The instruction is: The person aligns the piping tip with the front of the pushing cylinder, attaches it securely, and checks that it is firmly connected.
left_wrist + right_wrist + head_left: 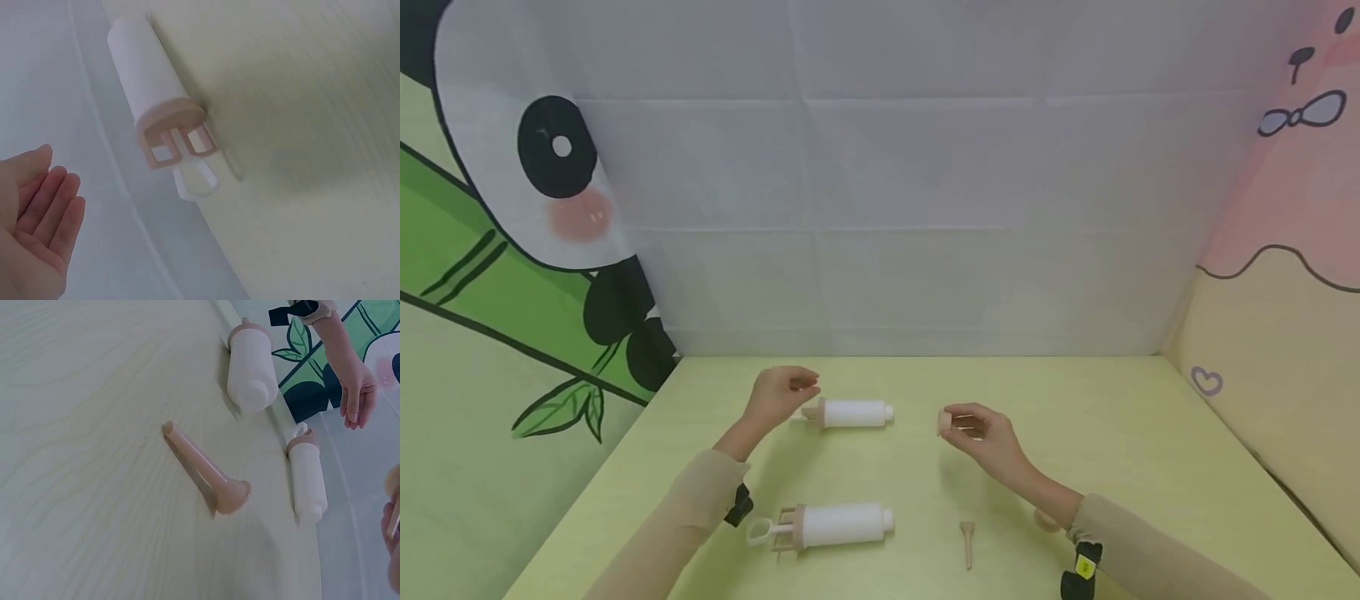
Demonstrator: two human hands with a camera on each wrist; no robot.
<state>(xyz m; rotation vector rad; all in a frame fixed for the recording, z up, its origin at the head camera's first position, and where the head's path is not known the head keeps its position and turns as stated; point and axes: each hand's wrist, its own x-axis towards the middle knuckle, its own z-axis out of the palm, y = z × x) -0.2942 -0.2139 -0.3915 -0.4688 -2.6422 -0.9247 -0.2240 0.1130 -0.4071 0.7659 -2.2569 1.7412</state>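
My left hand [781,392] hovers with loosely bent fingers and nothing in them, just above the handle end of the far white syringe-like tube [854,413]. In the left wrist view that tube [140,69] lies on its side, showing a beige collar with square finger loops and a white ring handle [197,179]. My right hand [992,437] pinches a small beige cap-like piece [945,422] between thumb and fingers, raised above the table. Only a bit of that hand [395,550] and the piece [392,482] enters the right wrist view.
A second, similar white tube [842,524] lies nearer on the pale yellow table. Right of it rests a beige funnel-shaped nozzle [967,543]. A round beige piece [1045,520] is partly hidden under my right forearm. A white wall sheet [917,292] stands behind.
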